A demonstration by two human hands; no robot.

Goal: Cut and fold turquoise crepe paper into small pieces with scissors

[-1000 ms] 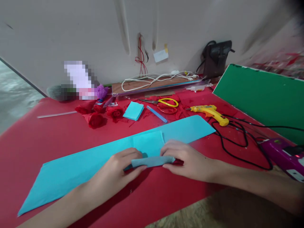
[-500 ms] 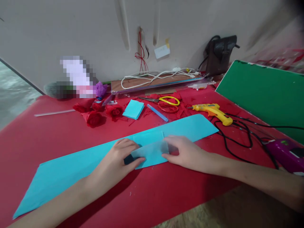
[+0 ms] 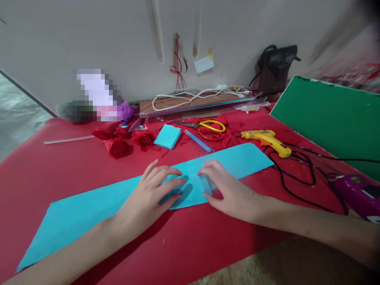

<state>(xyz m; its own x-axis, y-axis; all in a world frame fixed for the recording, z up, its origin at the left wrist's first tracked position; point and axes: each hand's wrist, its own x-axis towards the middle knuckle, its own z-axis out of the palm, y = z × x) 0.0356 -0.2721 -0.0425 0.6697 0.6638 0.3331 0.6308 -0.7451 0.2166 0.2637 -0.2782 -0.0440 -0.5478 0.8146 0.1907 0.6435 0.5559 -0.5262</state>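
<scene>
A long strip of light-blue crepe paper [image 3: 92, 211] lies slantwise across the red tabletop. Over its middle lies a smaller light-blue paper piece [image 3: 191, 198], whose near edge hangs past the strip onto the red surface. At the left side of this piece is my left hand [image 3: 151, 190], open, its fingers spread and curved just above the paper. My right hand [image 3: 230, 192] is at the piece's right edge, also open, with thumb and fingers apart; whether its fingertips touch the paper I cannot tell.
Behind the strip are red paper flowers [image 3: 118, 146], a folded blue paper square [image 3: 168, 136], a blue pen [image 3: 197, 140] and yellow-handled scissors [image 3: 213, 126]. On the right lie a yellow glue gun [image 3: 268, 139], black cables [image 3: 282, 186], a purple device [image 3: 358, 194] and a green board [image 3: 329, 114].
The raised, folded-over edge of the small paper piece now lies flatter. My left hand has let go of it and spread its fingers; my right fingers have lifted and opened slightly.
</scene>
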